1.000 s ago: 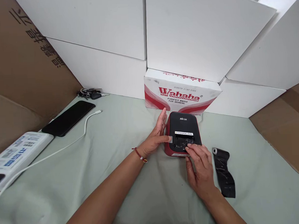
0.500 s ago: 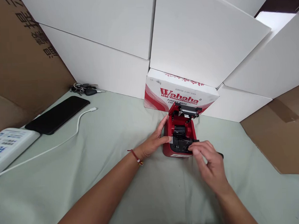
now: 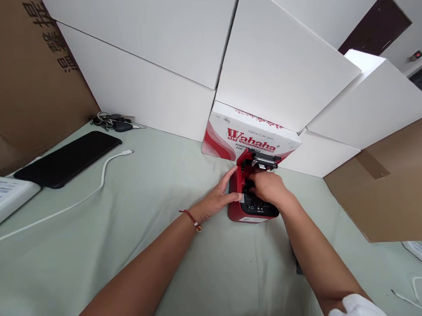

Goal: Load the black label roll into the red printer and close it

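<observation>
A small red printer with a black inner bay stands on the cloth, its lid tipped up at the back. My left hand grips its left side, thumb over the front left rim and fingers along the outer wall. Over the right wall comes my right hand, its curled fingers down inside the bay. Their tips are hidden, and so is whatever they may hold. The black front panel of the bay shows below that hand.
Behind the printer stands a Wahaha carton against white boxes. A dark object lies partly under my right forearm. Leftward are keys, a black phone, a white cable and a white power strip. Cardboard borders the right.
My right hand has moved from the printer's front right corner up and into its bay. The left hand keeps its grip on the side. The camera view has turned slightly.
</observation>
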`<state>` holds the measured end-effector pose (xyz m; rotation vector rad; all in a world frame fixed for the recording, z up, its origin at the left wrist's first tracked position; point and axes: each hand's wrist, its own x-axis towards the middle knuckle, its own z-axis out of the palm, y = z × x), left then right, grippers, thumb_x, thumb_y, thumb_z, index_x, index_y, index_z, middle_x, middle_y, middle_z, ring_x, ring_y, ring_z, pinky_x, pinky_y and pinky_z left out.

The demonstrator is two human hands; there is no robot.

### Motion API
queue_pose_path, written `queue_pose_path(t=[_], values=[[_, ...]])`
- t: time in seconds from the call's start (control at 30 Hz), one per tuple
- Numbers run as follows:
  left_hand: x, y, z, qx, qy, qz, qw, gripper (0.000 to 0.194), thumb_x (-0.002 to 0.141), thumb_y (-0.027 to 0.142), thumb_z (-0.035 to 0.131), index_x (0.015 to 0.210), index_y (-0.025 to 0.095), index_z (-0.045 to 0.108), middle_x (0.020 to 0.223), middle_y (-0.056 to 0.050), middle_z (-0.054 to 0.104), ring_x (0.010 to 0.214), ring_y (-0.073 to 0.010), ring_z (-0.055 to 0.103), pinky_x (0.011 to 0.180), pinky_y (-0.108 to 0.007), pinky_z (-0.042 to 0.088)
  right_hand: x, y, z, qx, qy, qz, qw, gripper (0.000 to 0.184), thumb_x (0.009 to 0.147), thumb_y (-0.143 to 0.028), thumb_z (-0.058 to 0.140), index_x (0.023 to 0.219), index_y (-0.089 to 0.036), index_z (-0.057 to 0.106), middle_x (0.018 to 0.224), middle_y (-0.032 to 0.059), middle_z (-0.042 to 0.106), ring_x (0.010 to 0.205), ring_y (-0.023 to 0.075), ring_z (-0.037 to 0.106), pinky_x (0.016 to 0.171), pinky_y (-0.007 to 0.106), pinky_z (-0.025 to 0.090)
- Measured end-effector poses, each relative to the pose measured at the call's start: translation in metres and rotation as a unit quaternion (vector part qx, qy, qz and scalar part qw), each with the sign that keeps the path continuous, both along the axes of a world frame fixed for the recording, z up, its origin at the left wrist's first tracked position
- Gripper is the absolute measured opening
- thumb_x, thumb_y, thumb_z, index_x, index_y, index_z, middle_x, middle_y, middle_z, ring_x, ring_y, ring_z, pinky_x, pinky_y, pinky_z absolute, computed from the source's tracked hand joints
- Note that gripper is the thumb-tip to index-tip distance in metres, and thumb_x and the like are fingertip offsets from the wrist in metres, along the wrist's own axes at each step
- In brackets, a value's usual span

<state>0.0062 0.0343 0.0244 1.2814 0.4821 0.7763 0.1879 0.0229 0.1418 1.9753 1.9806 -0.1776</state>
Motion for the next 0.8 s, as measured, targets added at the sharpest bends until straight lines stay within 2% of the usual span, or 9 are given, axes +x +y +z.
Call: queue_pose_path(t=[0.1, 0.2, 0.3, 0.33, 0.4, 0.47, 0.6, 0.7, 0.8], values=[[0.0, -0.001, 0.005, -0.012, -0.001, 0.006, 1.0, 0.102, 0.087, 0.039, 0.076, 0.172, 0.029, 0.021, 0.18, -0.007, 0.03, 0.166, -0.0367, 0.026, 0.137, -0.052, 0.024, -0.002, -0.009, 0.008, -0.003, 0.01, 0.006, 1.0, 0.034, 0.092, -0.021, 0.071, 0.125, -0.019, 0.076, 0.131, 0.0162, 0.075, 0.116, 0.0332, 0.072, 0.088, 0.037, 0.053], [-0.001, -0.001, 0.007, -0.02, -0.003, 0.002, 1.0, 0.101, 0.087, 0.038, 0.076, 0.172, 0.029, 0.022, 0.18, -0.007, 0.03, 0.166, -0.0369, 0.027, 0.136, -0.053, 0.025, 0.013, -0.038, 0.035, 0.023, 0.102, 0.009, 0.994, 0.035, 0.099, -0.027, 0.064, 0.133, -0.023, 0.071, 0.128, 0.0096, 0.076, 0.111, 0.0257, 0.072, 0.091, 0.034, 0.054], [-0.002, 0.0, 0.006, -0.03, -0.008, -0.007, 0.999, 0.098, 0.089, 0.038, 0.076, 0.171, 0.033, 0.024, 0.178, -0.006, 0.034, 0.163, -0.0367, 0.033, 0.135, -0.054, 0.028, 0.046, -0.08, 0.066, 0.061, 0.3, -0.031, 0.951, 0.046, 0.106, -0.053, 0.053, 0.141, -0.026, 0.067, 0.116, 0.0067, 0.079, 0.099, 0.0244, 0.073, 0.084, 0.035, 0.058], [-0.002, 0.0, 0.006, -0.033, -0.009, -0.009, 0.999, 0.098, 0.089, 0.038, 0.077, 0.171, 0.034, 0.024, 0.177, -0.006, 0.035, 0.162, -0.0366, 0.036, 0.134, -0.054, 0.029, 0.059, -0.093, 0.073, 0.068, 0.343, -0.047, 0.936, 0.05, 0.106, -0.058, 0.053, 0.141, -0.026, 0.067, 0.118, 0.0076, 0.078, 0.101, 0.0251, 0.073, 0.084, 0.035, 0.058], [-0.002, 0.0, 0.004, -0.042, -0.012, -0.014, 0.999, 0.098, 0.09, 0.04, 0.077, 0.171, 0.036, 0.023, 0.176, -0.006, 0.038, 0.159, -0.0367, 0.041, 0.132, -0.055, 0.033, 0.083, -0.112, 0.076, 0.067, 0.387, -0.079, 0.916, 0.054, 0.104, -0.062, 0.055, 0.14, -0.025, 0.068, 0.122, 0.009, 0.078, 0.107, 0.0266, 0.072, 0.088, 0.036, 0.059], [-0.002, 0.0, 0.003, -0.048, -0.014, -0.016, 0.999, 0.099, 0.09, 0.042, 0.077, 0.171, 0.036, 0.022, 0.176, -0.006, 0.039, 0.158, -0.0372, 0.042, 0.131, -0.056, 0.035, 0.099, -0.122, 0.062, 0.036, 0.384, -0.101, 0.917, 0.051, 0.102, -0.061, 0.058, 0.132, -0.023, 0.072, 0.122, 0.0094, 0.078, 0.108, 0.0272, 0.072, 0.091, 0.037, 0.058], [0.0, 0.001, 0.001, -0.035, -0.014, 0.001, 0.999, 0.1, 0.088, 0.044, 0.078, 0.171, 0.032, 0.024, 0.176, -0.007, 0.038, 0.162, -0.0381, 0.035, 0.135, -0.055, 0.029, 0.105, -0.121, 0.009, -0.048, 0.334, -0.107, 0.935, 0.039, 0.098, -0.051, 0.059, 0.117, -0.021, 0.076, 0.114, 0.0086, 0.08, 0.101, 0.0276, 0.073, 0.09, 0.04, 0.058], [0.001, 0.0, -0.001, -0.032, -0.02, 0.003, 0.999, 0.1, 0.089, 0.045, 0.077, 0.172, 0.032, 0.023, 0.173, -0.008, 0.043, 0.161, -0.0378, 0.036, 0.135, -0.055, 0.029, 0.11, -0.126, -0.023, 0.0, 0.305, -0.117, 0.945, 0.047, 0.097, -0.048, 0.054, 0.131, -0.02, 0.072, 0.13, 0.0116, 0.076, 0.109, 0.0284, 0.073, 0.097, 0.042, 0.057], [0.001, 0.0, -0.002, -0.03, -0.023, 0.001, 0.999, 0.097, 0.091, 0.045, 0.076, 0.171, 0.034, 0.024, 0.175, -0.007, 0.041, 0.162, -0.0367, 0.036, 0.135, -0.054, 0.028, 0.129, -0.14, -0.037, 0.066, 0.234, -0.165, 0.956, 0.051, 0.098, -0.044, 0.051, 0.139, -0.02, 0.068, 0.138, 0.0137, 0.072, 0.109, 0.0278, 0.073, 0.096, 0.041, 0.057]])
